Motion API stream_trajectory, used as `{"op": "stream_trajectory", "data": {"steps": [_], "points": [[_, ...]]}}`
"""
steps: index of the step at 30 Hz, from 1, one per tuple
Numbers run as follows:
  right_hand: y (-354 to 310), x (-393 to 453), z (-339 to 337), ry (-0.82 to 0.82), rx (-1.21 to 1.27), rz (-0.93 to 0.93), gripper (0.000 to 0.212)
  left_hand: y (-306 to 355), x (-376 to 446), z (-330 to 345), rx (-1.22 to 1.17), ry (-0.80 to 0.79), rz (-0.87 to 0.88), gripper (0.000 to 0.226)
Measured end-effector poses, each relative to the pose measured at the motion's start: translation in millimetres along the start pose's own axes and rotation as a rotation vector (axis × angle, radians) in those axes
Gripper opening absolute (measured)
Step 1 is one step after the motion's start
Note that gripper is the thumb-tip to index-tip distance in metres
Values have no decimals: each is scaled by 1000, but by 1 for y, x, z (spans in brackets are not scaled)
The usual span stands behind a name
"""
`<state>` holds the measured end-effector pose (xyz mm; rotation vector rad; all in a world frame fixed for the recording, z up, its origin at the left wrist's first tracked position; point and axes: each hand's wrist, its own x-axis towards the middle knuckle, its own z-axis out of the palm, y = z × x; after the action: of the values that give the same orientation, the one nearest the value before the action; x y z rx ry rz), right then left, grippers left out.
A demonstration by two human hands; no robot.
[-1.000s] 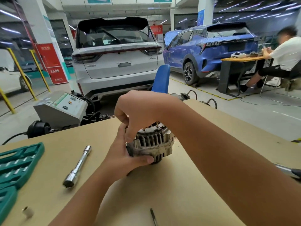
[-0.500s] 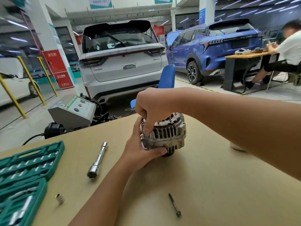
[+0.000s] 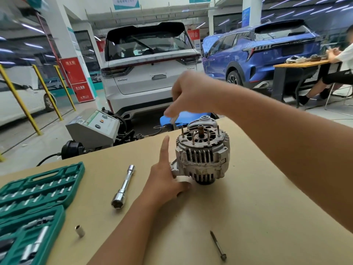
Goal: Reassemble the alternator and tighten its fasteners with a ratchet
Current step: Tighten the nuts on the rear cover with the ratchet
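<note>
The grey finned alternator (image 3: 202, 159) stands upright on the tan table (image 3: 248, 207), its shaft and several thin studs pointing up. My left hand (image 3: 164, 180) holds its lower left side by the mounting ear, thumb raised straight, fingers curled under the body. Lifted above and left of the alternator, my right hand (image 3: 189, 94) is blurred, and its curled fingers seem to pinch a thin long bolt (image 3: 174, 119) hanging down. A second long bolt (image 3: 218, 245) lies loose on the table near me.
A chrome socket extension bar (image 3: 123, 186) lies left of the alternator, a small loose socket (image 3: 79, 230) nearer me. An open green socket case (image 3: 32, 203) fills the left edge. A grey machine (image 3: 93, 129) and blue chair (image 3: 168, 119) stand beyond the table's far edge.
My right hand has lifted off the alternator's top and risen up and left, uncovering the shaft and studs. My left thumb has come off the housing and points up.
</note>
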<state>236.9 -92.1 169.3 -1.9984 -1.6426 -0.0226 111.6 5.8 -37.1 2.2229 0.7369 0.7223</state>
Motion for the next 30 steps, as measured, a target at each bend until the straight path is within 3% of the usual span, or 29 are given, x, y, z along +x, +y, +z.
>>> {"op": "stream_trajectory", "data": {"steps": [3, 8, 13, 16, 19, 22, 25, 30], "points": [[8, 8, -15, 126, 155, 24, 32, 2, 0, 1, -1, 7, -149, 140], [18, 13, -27, 130, 329, 36, 33, 9, 3, -5, 161, -30, -246, 108], [51, 7, -22, 99, 376, 81, 41, 32, 0, -30, 652, -166, -281, 45], [67, 8, -21, 63, 374, 116, 42, 54, 2, -52, 692, -126, -280, 14], [84, 16, -22, 145, 256, 177, 38, 76, 0, -62, 624, 41, -113, 12], [102, 15, -25, 115, 161, 281, 41, 96, -8, -52, 314, 201, 202, 14], [115, 11, -26, -13, 175, 327, 44, 104, -12, -33, 168, 204, 359, 18], [110, 3, -20, -402, 184, 211, 21, 100, -12, -25, 107, 207, 425, 13]]}}
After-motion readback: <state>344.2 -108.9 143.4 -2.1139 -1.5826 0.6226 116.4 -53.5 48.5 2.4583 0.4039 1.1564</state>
